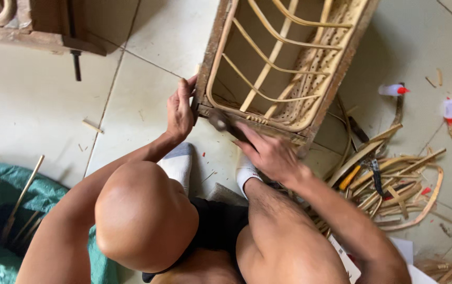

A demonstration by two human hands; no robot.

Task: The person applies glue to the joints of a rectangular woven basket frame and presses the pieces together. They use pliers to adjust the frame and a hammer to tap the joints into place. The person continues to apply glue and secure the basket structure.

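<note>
Two hands on a wooden frame [336, 68]: left grip [179, 111] clamped on its corner, right grip [268, 152] round a dark tool [223, 122] (green sack [5, 189] holding sticks).

Tan lattice-woven rattan frame [283, 63], green cloth [5, 194].

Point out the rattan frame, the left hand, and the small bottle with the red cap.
rattan frame [336, 73]: head view, on its right wooden rail.
left hand [179, 110]: head view, back of the hand.
small bottle [391, 90]: head view, on its white body.
</note>
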